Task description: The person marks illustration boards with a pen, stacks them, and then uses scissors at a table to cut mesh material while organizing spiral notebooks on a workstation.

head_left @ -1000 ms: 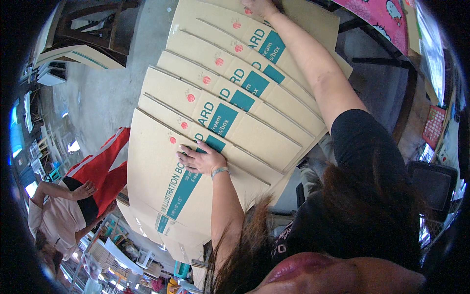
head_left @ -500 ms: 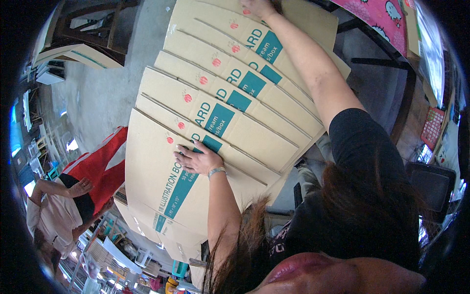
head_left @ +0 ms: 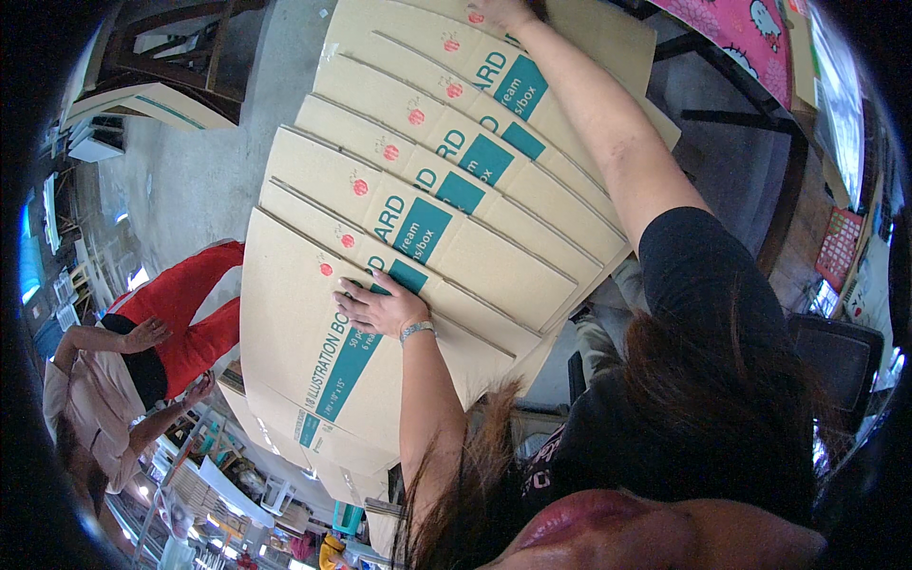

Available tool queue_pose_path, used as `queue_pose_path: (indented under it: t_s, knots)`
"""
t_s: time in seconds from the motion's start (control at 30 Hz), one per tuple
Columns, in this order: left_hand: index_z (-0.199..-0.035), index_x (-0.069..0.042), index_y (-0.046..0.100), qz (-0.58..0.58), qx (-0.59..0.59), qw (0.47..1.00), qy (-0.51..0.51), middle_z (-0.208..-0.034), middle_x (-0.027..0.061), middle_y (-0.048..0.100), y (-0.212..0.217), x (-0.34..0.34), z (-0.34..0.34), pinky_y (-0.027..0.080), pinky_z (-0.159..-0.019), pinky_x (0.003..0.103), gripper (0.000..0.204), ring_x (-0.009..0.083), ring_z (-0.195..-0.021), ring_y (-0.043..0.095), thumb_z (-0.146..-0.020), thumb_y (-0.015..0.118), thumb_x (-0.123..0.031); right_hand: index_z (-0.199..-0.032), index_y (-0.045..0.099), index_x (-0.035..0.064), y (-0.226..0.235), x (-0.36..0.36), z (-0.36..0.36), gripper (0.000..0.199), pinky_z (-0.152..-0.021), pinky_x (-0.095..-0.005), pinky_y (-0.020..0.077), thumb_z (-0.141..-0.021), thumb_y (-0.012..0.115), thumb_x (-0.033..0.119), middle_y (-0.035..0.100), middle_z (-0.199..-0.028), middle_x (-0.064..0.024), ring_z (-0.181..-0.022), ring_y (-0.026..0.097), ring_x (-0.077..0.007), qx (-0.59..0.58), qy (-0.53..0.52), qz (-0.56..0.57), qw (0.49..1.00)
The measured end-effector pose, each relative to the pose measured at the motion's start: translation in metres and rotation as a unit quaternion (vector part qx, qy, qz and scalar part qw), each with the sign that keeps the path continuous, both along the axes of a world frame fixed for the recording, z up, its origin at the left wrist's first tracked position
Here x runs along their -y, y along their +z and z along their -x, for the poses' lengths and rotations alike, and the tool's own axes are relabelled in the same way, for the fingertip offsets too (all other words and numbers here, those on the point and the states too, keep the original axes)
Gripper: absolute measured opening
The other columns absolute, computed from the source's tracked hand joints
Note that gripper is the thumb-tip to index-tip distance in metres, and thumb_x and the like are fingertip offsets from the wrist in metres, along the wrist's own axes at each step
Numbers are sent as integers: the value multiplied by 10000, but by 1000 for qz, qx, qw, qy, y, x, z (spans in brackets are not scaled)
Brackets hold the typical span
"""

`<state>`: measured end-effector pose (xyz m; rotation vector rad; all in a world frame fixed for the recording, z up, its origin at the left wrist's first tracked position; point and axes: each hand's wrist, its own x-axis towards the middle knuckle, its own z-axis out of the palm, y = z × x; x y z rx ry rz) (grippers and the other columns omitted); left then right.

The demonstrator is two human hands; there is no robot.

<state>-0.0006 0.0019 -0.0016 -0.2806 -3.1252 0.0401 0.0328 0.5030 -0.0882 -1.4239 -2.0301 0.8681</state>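
Note:
Several flat tan cardboard sheets (head_left: 294,361) with green printed blocks and small red marks lie overlapped like a fan in front of me. My left hand (head_left: 382,309), with a bracelet at its wrist, rests flat on the nearest sheet, fingers apart and palm down. It holds nothing that I can see. My right arm reaches across the fan to its far end. There my right hand (head_left: 503,13) is at the topmost sheet beside a red mark, partly cut off by the upper edge. Whether its fingers hold anything does not show.
At left stands another person in red trousers (head_left: 195,285), hands in front of them. A dark wooden frame (head_left: 171,47) is at the far left. On the right are a pink patterned cloth (head_left: 736,33), a red basket (head_left: 840,247) and a black chair (head_left: 831,356).
The person at left has shifted, and their second hand has come into view. The sheets sit slightly further left in the picture. My two hands have hardly moved.

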Motion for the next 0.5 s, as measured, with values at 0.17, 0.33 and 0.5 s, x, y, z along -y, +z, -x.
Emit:
queue_pose_path:
  t_s: [0.17,0.33,0.5]
  knots:
    - [-1506,-139,216,4,-6,1000,4,-1555,171,206,-1,4,0,104,-1159,484,706,325,-1444,160,-964,315,-581,-933,572,-16,22,19,0,362,-553,-359,522,-695,783,159,621,-797,-123,-635,637,-227,-160,-19,157,974]
    - [-1508,-148,216,-15,2,1000,6,-1566,156,179,-3,7,1,77,-1166,477,701,324,-1449,135,-957,371,-554,-876,573,-3,30,28,1,233,-484,-348,495,-803,715,166,618,-738,-114,-548,619,-203,-198,-16,173,965]
    - [-1506,-147,218,-2,-11,1000,-5,-1551,168,214,-2,1,1,108,-1159,481,703,327,-1441,166,-963,316,-582,-877,576,-7,16,14,-2,317,-493,-349,504,-744,752,220,625,-734,-118,-561,620,-202,-121,-15,43,992]
